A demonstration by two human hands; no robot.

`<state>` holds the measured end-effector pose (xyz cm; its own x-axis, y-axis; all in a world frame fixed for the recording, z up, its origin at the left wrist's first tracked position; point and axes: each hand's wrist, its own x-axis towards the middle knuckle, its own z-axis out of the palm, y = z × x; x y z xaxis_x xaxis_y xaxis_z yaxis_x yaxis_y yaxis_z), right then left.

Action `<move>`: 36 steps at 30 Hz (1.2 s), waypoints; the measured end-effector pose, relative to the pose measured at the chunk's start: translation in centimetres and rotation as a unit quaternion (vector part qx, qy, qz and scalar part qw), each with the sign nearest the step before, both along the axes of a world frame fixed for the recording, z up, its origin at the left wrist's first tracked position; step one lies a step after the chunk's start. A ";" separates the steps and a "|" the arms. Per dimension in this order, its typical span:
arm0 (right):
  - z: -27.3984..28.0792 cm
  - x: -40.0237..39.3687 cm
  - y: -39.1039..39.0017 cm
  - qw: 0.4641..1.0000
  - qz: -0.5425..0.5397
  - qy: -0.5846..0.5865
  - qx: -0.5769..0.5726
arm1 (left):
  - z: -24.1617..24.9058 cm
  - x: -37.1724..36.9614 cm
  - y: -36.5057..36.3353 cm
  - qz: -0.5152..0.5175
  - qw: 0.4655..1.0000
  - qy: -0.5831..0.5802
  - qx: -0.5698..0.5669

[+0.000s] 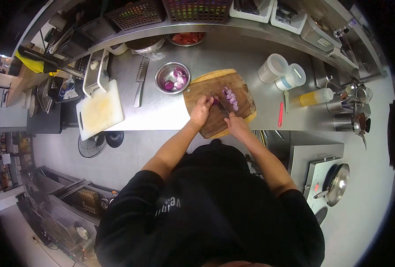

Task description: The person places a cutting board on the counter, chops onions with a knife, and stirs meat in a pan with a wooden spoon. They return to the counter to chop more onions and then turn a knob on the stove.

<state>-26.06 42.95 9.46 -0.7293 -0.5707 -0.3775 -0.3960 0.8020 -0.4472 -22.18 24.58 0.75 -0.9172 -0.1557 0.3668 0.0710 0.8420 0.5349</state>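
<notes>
A wooden cutting board [213,126] lies at the counter's front edge, slightly turned. My right hand [238,125] grips a knife [222,105] whose blade points away from me over the board. On the blade's left, the curled fingers of my left hand [200,111] hold a dark purple piece of red onion [215,100] against the wood. Chopped red onion pieces [230,97] are scattered to the right of the blade. Behind the board's left corner stands a steel bowl [160,72] with several peeled red onions [179,80] in it.
Left on the counter are a long slotted-blade knife [140,82] and a white cutting board [100,111] overhanging the edge. To the right stand white tubs [274,68], a red-handled tool [280,115] and a yellow squeeze bottle [315,97]. A shelf [197,26] with baskets runs above.
</notes>
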 end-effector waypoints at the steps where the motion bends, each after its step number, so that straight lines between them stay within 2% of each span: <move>1: 0.9 0.2 0.1 1.000 -0.005 -0.003 0.008 | 0.1 0.0 0.0 0.001 1.000 0.000 0.001; 3: 1.5 0.5 0.3 1.000 -0.013 -0.006 0.016 | 0.1 -0.2 0.0 -0.012 0.998 0.010 0.058; 7: 0.9 0.5 0.3 1.000 0.002 -0.012 0.022 | -0.5 -0.3 -0.2 -0.011 1.000 0.002 0.025; 11: -2.9 0.5 -0.6 1.000 -0.009 -0.013 0.009 | -0.3 0.0 -0.1 -0.016 0.999 0.011 0.027; 14: -2.1 0.1 -0.5 1.000 -0.009 -0.016 -0.005 | 0.0 0.1 -0.2 -0.012 0.999 0.015 0.028; 17: 1.2 0.5 -0.3 0.999 -0.018 -0.017 0.021 | 0.8 0.2 -0.2 -0.008 0.999 0.018 0.050; 23: 1.1 0.9 -0.1 0.999 -0.001 -0.023 0.035 | -0.2 0.0 -0.4 -0.008 0.998 0.026 0.051; 29: -2.5 0.9 -1.0 0.999 -0.009 -0.024 0.025 | -0.1 -0.2 -0.5 -0.005 0.999 0.037 0.040; 32: 0.2 1.0 -0.7 0.999 -0.013 -0.015 0.030 | 0.6 0.2 -0.5 0.003 0.999 0.029 0.044; 36: 0.8 1.1 0.0 1.000 -0.002 -0.019 0.020 | 1.1 0.4 -0.2 0.006 0.997 0.039 0.070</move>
